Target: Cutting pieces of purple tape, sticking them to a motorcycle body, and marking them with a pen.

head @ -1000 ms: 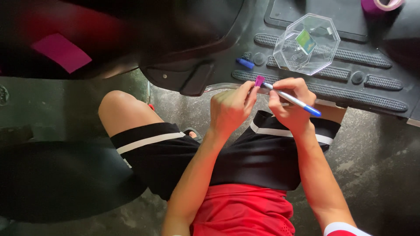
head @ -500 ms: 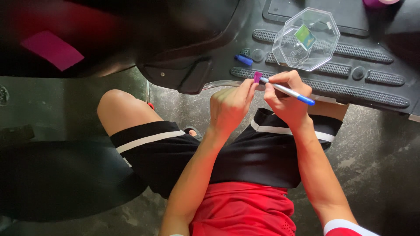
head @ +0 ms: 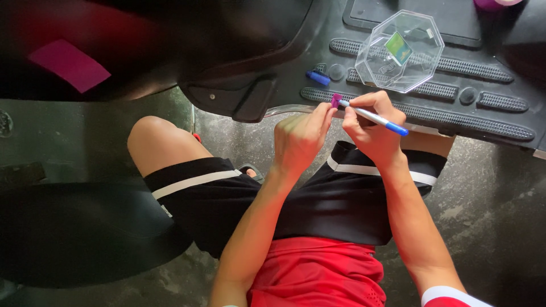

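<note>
- My right hand (head: 372, 128) has its grip closed around a blue-capped marker (head: 375, 118), held like a pen just right of the frame's centre, tip pointing left.
- My left hand (head: 300, 139) pinches a small magenta tag (head: 336, 101) between fingertips, just above centre, touching the marker's tip.
- I judge the tag light, thin and bendable; it wants holding by its lower edge so the face stays free for the tip.
- The marker looks stiff, light and smooth; a grip near the tip should steady it.
- A clear octagonal container (head: 401, 51) sits at the upper right on the black ribbed floorboard (head: 500, 122), with a loose blue cap (head: 317, 78) to its left.
</note>
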